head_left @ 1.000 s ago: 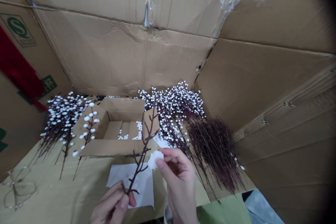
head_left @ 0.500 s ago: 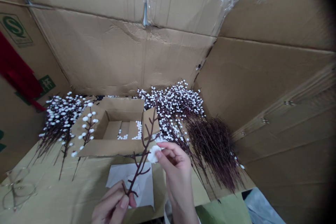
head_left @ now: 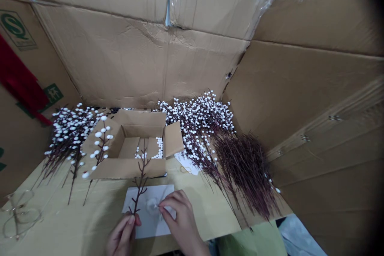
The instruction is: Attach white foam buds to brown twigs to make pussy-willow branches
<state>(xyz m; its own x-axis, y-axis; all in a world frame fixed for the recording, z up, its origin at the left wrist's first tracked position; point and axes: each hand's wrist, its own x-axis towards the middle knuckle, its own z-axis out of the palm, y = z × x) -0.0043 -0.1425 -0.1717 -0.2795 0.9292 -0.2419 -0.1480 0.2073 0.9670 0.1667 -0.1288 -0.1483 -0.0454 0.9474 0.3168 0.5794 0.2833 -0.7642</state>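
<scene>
My left hand [head_left: 122, 233] is closed around the lower end of a bare brown artificial twig [head_left: 140, 186]. The twig stands almost upright, its tip overlapping the cardboard box in view. Over a white sheet of paper [head_left: 150, 230], my right hand [head_left: 180, 218] pinches thumb and forefinger together at the edge of a pale, whitish patch [head_left: 152, 205]. What lies between those fingertips is too small and blurred to make out. Behind the hands, an open cardboard box [head_left: 127, 168] holds loose white berries [head_left: 158, 148].
A branch with white berries [head_left: 102, 144] leans on the box's left side. Bundles of berried stems lie left [head_left: 70, 128] and right [head_left: 198, 116]. A pile of bare brown stems [head_left: 244, 172] is farther right. Eyeglasses [head_left: 21, 218] rest at left. Cardboard walls [head_left: 126, 60] enclose the table.
My right hand has moved down and left from beside the twig, where it held a white clump, to the paper. My left hand has tilted the twig more upright and shifted it left.
</scene>
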